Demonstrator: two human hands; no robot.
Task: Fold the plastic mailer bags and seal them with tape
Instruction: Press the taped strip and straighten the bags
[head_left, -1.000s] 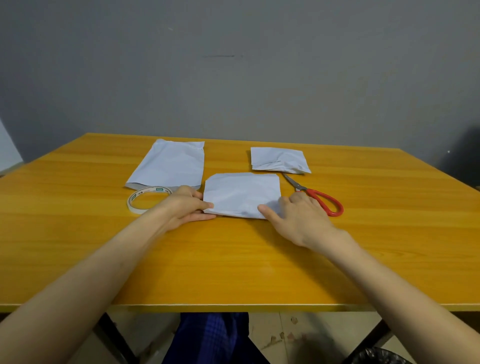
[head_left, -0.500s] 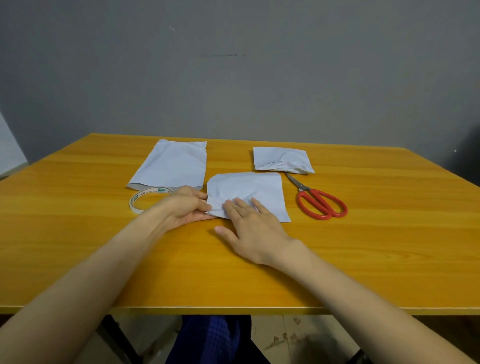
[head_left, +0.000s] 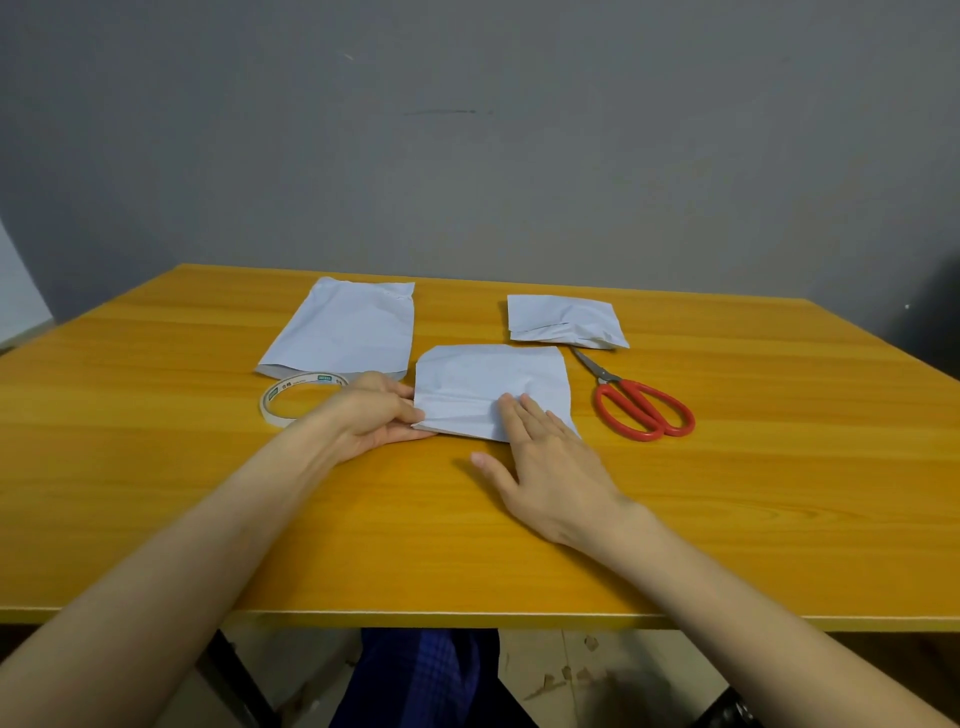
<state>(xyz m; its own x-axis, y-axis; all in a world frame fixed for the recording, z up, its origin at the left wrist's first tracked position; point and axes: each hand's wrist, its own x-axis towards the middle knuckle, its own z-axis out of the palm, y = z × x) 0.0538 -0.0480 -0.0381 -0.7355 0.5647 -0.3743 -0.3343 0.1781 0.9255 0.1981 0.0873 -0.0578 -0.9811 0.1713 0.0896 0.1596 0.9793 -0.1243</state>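
You are looking at a folded white mailer (head_left: 488, 384) lying flat at frame centre, creased near its lower edge. An unfolded mailer (head_left: 345, 327) is lying upper left, a folded one (head_left: 563, 319) upper right, and a tape roll (head_left: 296, 395) is sitting flat left of centre.

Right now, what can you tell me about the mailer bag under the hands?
The folded mailer bag is white, thin, crinkled plastic, lying flat on the wooden table near its middle. The left hand pinches its left edge; the right hand rests fingers flat on its near right part. No tape shows on it. It lies apart from the scissors.
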